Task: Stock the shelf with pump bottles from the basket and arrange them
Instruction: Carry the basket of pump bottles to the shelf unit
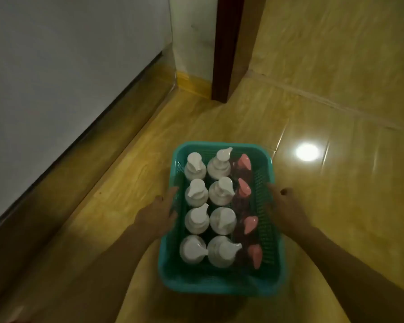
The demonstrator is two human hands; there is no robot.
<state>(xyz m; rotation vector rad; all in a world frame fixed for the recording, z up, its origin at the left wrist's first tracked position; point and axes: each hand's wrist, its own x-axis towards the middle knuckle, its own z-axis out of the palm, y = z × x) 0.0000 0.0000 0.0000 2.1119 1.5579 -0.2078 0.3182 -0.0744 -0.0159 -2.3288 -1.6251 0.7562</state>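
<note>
My left hand grips the left wall of the teal basket, fingers curled around its rim, and my right hand holds the opposite wall, though blur keeps me from telling just how those fingers wrap. I'm carrying the basket over the glossy tiled floor, with a pale wall off to my left and a dark door frame ahead; no shelf is in view, so I judge stocking has not begun and I'm at the carrying stage. To do this well I should keep both sides level and my grips even, because the bottles stand upright and top-heavy and a tilt could send them toppling against each other; I'd set the basket down flat near the shelf before freeing a hand. Inside, from left to right: a column of four white pump bottles, then a second column of four more white ones, their nozzles pointing different ways, and along the right wall a column of four darker bottles with pink pump heads, whose bodies are too dim to describe. The twelve fill most of the basket, standing close together, with a little bare space at the near end
</note>
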